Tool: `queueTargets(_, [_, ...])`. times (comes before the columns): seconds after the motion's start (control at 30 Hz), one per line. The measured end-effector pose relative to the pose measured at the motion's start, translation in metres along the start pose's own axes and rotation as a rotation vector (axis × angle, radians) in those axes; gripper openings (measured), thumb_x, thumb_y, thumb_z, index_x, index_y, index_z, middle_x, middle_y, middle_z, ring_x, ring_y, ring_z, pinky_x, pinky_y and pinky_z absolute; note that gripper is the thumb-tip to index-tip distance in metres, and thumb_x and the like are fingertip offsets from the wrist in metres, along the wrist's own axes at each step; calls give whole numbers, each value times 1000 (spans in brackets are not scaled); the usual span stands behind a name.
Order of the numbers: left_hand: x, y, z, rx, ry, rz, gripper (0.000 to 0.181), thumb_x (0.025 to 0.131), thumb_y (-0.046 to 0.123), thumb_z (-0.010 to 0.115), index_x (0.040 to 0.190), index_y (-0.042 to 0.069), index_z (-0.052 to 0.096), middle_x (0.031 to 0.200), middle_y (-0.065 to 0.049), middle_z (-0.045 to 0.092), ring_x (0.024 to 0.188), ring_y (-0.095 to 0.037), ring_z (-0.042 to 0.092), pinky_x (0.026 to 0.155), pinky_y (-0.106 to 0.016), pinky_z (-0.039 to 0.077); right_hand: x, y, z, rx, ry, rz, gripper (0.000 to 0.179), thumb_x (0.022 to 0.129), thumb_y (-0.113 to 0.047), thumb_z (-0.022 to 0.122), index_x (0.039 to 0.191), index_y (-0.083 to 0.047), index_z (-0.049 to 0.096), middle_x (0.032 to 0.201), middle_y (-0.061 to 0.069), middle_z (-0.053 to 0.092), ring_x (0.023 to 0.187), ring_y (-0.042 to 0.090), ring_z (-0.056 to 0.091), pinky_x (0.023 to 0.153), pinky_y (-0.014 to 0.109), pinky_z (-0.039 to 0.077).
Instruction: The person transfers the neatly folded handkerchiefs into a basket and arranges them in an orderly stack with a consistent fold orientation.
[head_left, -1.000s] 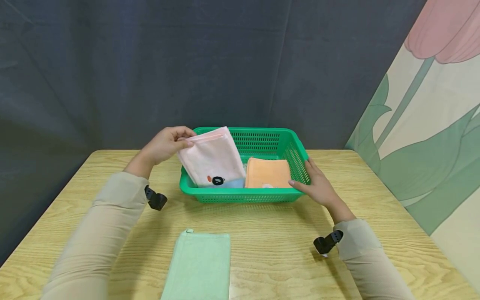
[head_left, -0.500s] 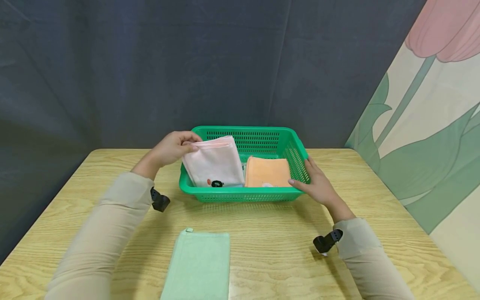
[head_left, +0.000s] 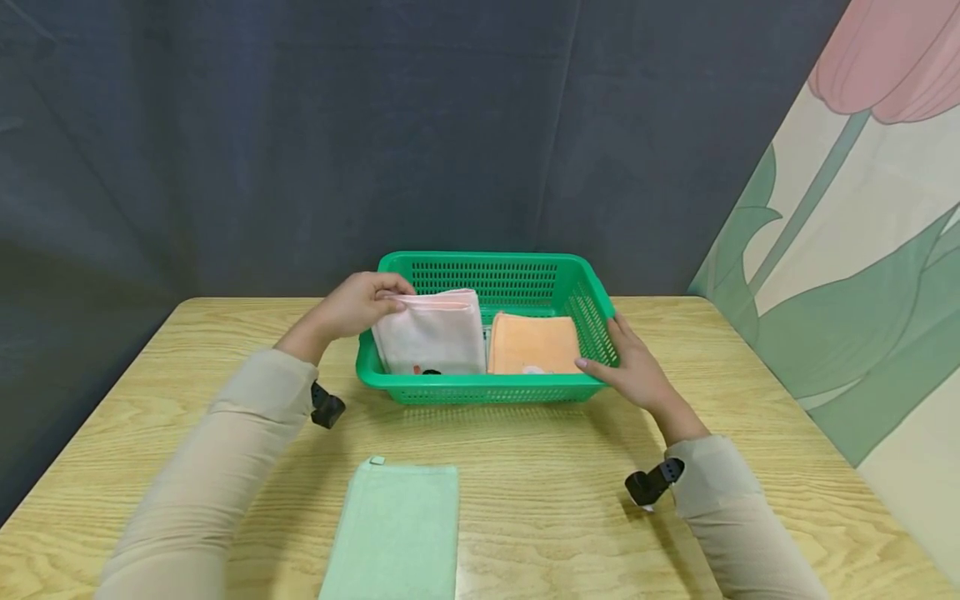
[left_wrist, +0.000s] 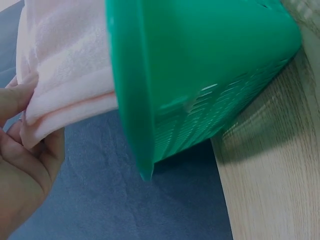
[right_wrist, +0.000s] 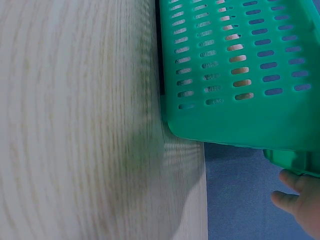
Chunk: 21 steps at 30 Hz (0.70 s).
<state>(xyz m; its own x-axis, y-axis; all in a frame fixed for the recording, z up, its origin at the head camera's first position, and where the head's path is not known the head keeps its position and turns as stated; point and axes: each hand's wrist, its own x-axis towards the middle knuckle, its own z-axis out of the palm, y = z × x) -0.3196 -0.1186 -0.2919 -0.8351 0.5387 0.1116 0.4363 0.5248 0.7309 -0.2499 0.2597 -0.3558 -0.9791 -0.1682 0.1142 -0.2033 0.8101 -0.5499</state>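
Observation:
My left hand point(head_left: 352, 305) pinches the top left corner of a folded pink towel point(head_left: 433, 337) between thumb and fingers. The towel stands upright in the left part of a green plastic basket point(head_left: 465, 381), its dark printed patch mostly behind the front rim. In the left wrist view the towel's folded layers point(left_wrist: 70, 65) reach out past the basket rim to the fingers. At the other end my right hand point(head_left: 633, 367) grips the basket's right rim, thumb over it and fingers outside. A folded orange towel point(head_left: 534, 343) sits in the basket's right part.
A folded light green towel point(head_left: 397, 533) lies on the wooden table point(head_left: 547, 500) in front of the basket. Behind the table hangs a dark curtain point(head_left: 480, 125). A wall with a painted tulip point(head_left: 885, 67) borders the right side.
My left hand has lowered the pink towel and moved slightly right, setting it deeper in the basket and more upright. Blue cloth seen beneath it earlier is now hidden. The right hand stays put.

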Motion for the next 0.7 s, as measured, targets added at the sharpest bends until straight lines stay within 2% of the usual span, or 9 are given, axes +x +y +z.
queueTargets(0.2, [-1,4,3,37,-22,5,17,88,10,50,102,8,59,108,-9,53,107,-25,46,82,-40,40,0,0,1,7,5,-4,91,80,-46,54,136,4,2,142,17,-5,127,34,0,96,55,10])
queueTargets(0.7, [3,6,8,88,-45,50,16,87,9,51,100,9,61,104,-8,57,103,-24,50,81,-39,41,1,0,1,11,5,-1,91,80,-46,54,136,4,2,142,16,-5,127,34,0,96,56,10])
